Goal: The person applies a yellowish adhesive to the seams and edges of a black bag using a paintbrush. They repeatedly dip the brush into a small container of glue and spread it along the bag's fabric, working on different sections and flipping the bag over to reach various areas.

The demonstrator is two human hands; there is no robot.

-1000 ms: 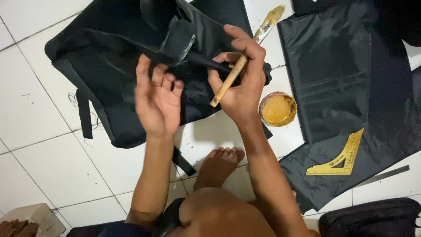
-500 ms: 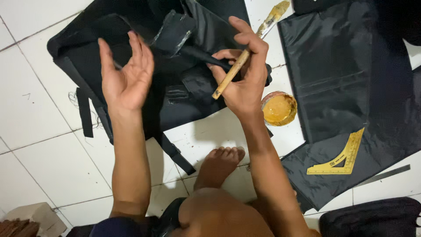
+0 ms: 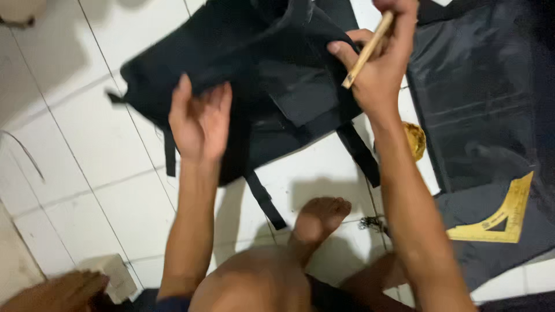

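Bare arms, bare foot, dark shorts.

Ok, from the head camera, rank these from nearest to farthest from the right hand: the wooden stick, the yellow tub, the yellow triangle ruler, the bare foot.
1. wooden stick: held in the right hand, top right.
2. yellow tub: just below that hand, beside the forearm.
3. bare foot and yellow triangle ruler: both farther, foot at lower centre, ruler at lower right on the dark fabric; too close to rank.

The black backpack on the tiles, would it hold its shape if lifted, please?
Probably not: the black backpack looks like soft fabric, creased and sagging where the right hand grips it. Its loose straps would likely dangle. It seems light, since one hand lifts an edge.
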